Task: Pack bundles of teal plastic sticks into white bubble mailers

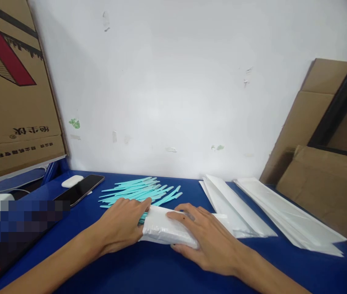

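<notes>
Apparently, the white mailer (170, 228) is only partly filled: a bunch of turquoise sticks (142, 218) shows at its left end, while how many lie inside it is hidden. The left hand (126, 222) is at that end, its grip closed around the bunch where it meets the opening. The right hand (210, 237) has its grip clamped on the mailer's other half, thumb at the near edge and fingers over the top. Just beyond the mailer, a loose fanned pile of turquoise sticks with pale tips (136, 192), perhaps eyebrow razors, remains outside it. To the mailer's right lie some flat white sleeves (237, 212), with a second stack of white sleeves (292, 216) farther right; whether any of them contain something, I cannot tell. All this rests on a blue bench (149, 273). Beyond and left of the mailer are a phone (84, 190) and a small white case (72, 181), with a blurred-out patch nearer the corner. Behind the mailer rises a white wall (173, 81), scuffed and marked with tape scraps. A printed cardboard box (14, 106) stands well to its left; brown cardboard (323, 183) and a dark frame (341, 98) lean well to its right.
</notes>
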Available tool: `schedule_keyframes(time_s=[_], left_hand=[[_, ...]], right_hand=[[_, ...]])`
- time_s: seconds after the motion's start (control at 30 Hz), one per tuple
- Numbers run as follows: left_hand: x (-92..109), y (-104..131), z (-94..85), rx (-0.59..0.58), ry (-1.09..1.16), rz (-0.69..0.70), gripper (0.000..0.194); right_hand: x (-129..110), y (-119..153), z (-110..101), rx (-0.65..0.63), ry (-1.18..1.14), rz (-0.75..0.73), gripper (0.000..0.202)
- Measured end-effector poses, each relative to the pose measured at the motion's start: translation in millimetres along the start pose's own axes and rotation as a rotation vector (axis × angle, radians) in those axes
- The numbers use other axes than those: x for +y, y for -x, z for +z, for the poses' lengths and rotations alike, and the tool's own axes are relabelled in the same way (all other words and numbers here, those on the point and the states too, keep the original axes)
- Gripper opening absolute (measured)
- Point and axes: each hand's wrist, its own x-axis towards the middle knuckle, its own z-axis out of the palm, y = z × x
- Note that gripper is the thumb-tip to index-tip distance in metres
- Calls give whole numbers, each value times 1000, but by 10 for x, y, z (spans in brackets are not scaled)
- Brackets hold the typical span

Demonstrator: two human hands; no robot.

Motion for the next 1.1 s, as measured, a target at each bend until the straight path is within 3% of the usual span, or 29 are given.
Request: schedule_keyframes(time_s=[0.23, 0.4, 0.57, 0.67, 0.77, 0.87, 0.97, 1.03, 1.1], left_hand=[[-72, 54, 34, 152, 110, 88, 29], [-52, 35, 88, 394, 204, 75, 22], [54, 58, 84, 641, 383, 212, 23], [166, 88, 88, 698, 498, 289, 24], [226, 114, 85, 805, 464, 354, 26], [181, 122, 59, 1107, 379, 414, 30], [85, 116, 40, 1341, 427, 457, 30], [45, 111, 49, 1301, 433, 473, 29], [44, 108, 75, 1169, 408, 486, 30]], right_hand=[[-7, 0, -4, 55, -17, -7, 54], [-36, -2, -16, 98, -2, -29, 55], [-103, -7, 1, 102, -18, -47, 57], [-110, -11, 34, 117, -50, -53, 56], [-80, -22, 37, 180, -96, -48, 51], [-41, -33, -22, 339, -172, 6, 50], [-30, -21, -140, 648, -300, 143, 51], [-36, 0, -224, 854, -385, 217, 54], [-38, 16, -277, 1003, -448, 247, 57]])
